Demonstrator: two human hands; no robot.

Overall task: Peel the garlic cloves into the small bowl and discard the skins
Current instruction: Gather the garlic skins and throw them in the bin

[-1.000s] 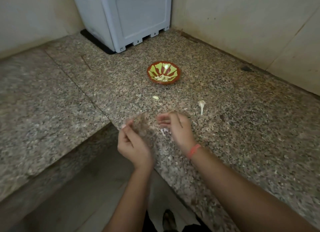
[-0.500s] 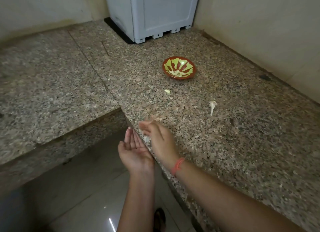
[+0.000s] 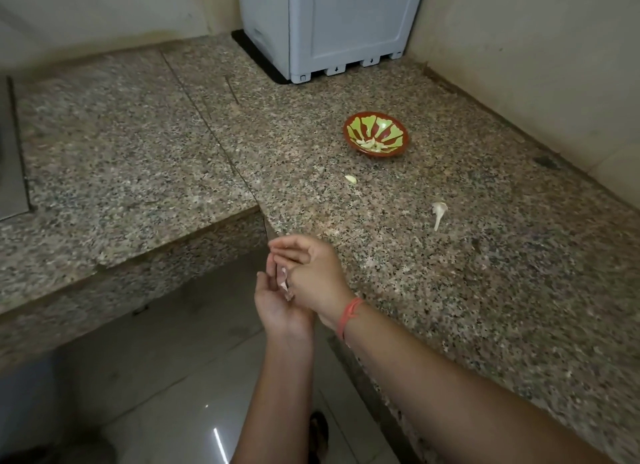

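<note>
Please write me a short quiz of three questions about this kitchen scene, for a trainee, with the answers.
1. True or false: the bowl holds peeled cloves.
2. Which lies nearer the bowl? A) the loose clove B) the stem
3. Fill in: the skins sit between the left hand and the right hand, at the counter's ____.
Key: 1 true; 2 A; 3 edge.

Peeled cloves (image 3: 371, 145) in bowl (image 3: 388, 153), loose clove (image 3: 350, 179)
</note>
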